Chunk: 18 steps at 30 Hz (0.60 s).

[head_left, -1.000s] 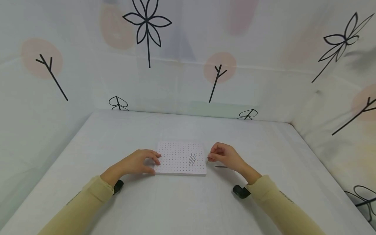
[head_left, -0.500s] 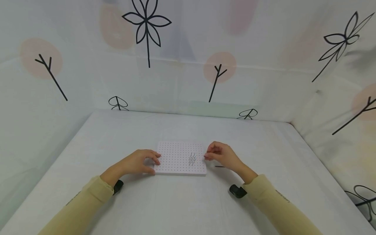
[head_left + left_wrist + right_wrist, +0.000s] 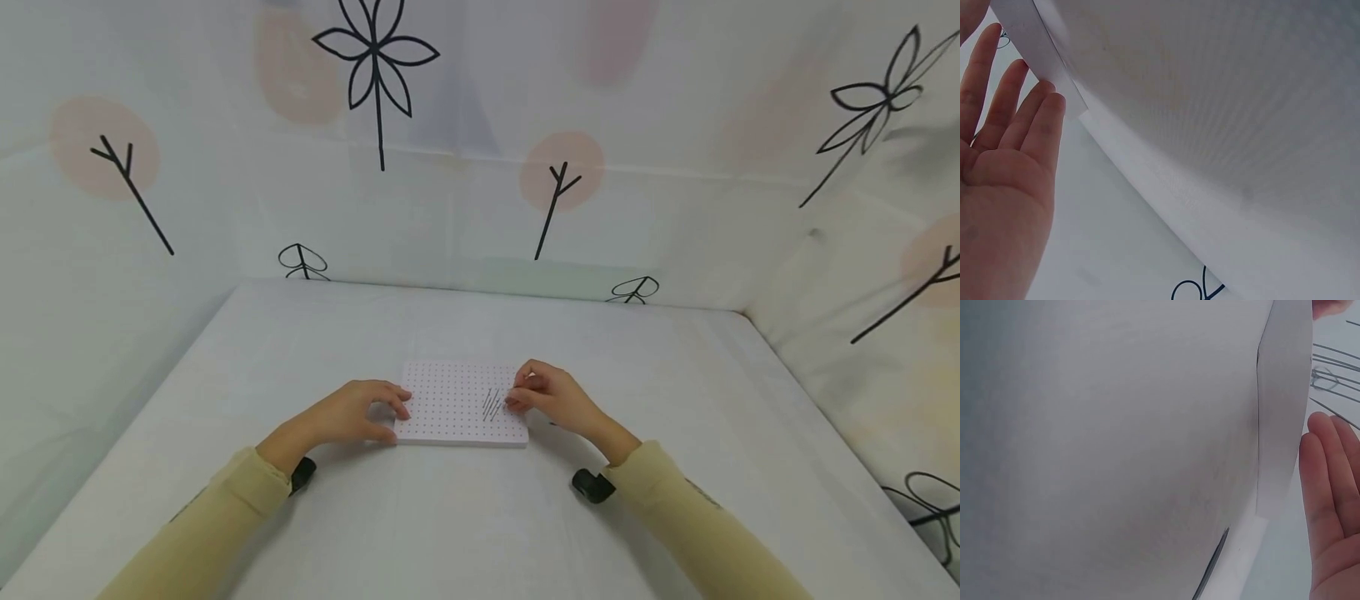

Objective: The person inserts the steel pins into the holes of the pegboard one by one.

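A white pegboard with rows of small holes lies flat on the table. Several thin metal needles stand in its right part, leaning in the head view. My left hand rests at the board's left side, fingers loosely extended. In the left wrist view its fingertips are right at the board's side wall. Over the board's right edge, my right hand pinches with thumb and index finger, close to the standing needles. A thin needle slants at its fingertips in the right wrist view, its upper end hidden.
A dark, thin rod with a tapered tip lies on the white table right of the board, mostly hidden by the right hand in the head view. A patterned cloth wall rises behind the table. Dark wrist cameras sit under both sleeves.
My right hand has moved left, from beside the board to over its right edge near the standing needles. The left hand and the board have stayed in place.
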{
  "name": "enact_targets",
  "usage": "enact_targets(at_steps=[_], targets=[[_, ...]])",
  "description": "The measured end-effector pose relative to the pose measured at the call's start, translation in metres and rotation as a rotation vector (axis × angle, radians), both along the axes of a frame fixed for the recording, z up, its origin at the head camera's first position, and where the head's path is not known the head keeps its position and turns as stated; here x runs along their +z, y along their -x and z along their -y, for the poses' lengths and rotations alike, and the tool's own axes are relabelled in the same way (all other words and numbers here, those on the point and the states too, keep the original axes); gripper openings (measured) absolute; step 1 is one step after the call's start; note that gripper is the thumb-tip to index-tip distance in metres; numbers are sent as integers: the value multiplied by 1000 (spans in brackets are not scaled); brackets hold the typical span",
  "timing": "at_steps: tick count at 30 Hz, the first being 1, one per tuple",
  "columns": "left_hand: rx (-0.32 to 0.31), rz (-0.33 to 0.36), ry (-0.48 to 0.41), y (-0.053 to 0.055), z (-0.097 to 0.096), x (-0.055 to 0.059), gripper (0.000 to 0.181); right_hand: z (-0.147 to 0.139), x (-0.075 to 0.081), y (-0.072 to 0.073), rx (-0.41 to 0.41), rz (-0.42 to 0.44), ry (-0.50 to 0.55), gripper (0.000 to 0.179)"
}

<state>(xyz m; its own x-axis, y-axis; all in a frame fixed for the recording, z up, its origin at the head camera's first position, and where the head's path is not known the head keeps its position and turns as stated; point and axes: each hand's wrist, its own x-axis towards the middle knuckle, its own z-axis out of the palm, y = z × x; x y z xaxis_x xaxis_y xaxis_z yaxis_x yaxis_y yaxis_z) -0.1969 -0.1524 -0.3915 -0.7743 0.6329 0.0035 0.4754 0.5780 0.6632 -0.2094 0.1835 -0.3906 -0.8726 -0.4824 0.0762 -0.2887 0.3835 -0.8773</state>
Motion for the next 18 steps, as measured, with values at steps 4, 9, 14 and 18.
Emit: enact_targets(at_steps=[4,9,14,18], targets=[[3,2,2,1,0,0,22,3,-1,2,-3,-4,-9,13],[5,2,2,1,0,0,22,6,-2,4,4,-24,-9,14],[-3,-2,2,1,-1,1,22,7,-4,6,-5,-27,-10,14],[-9,-11,8,1,-2,1,22,7,-4,6,-11,-16,-10,14]])
